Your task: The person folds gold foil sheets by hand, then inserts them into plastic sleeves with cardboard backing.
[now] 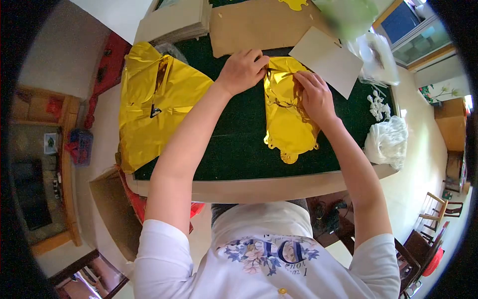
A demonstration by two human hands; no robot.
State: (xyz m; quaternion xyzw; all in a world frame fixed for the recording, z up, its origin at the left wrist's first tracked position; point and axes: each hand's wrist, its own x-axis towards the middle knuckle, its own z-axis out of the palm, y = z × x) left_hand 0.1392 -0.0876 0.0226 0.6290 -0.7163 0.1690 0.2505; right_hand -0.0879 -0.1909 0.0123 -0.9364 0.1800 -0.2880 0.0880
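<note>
A folded gold foil balloon (291, 127) lies on the dark green tabletop in front of me, its rounded end with small tabs toward me. My left hand (244, 71) is closed at its far left corner, fingertips gripping the edge. My right hand (316, 97) is at its right side, the fingers bent and closed on the creased foil. Parts of those fingertips are hidden. To the left of my left arm, a larger gold foil sheet (164, 104) is spread out, wrinkled, with a small dark mark on it.
At the back are a stack of cardboard sheets (174, 22), a brown cardboard piece (261, 25) and a pale card (328, 57). Clear plastic bags (376, 57), white small pieces (378, 105) and a white plastic bundle (387, 142) lie at the right. The table's front edge (264, 191) is near my body.
</note>
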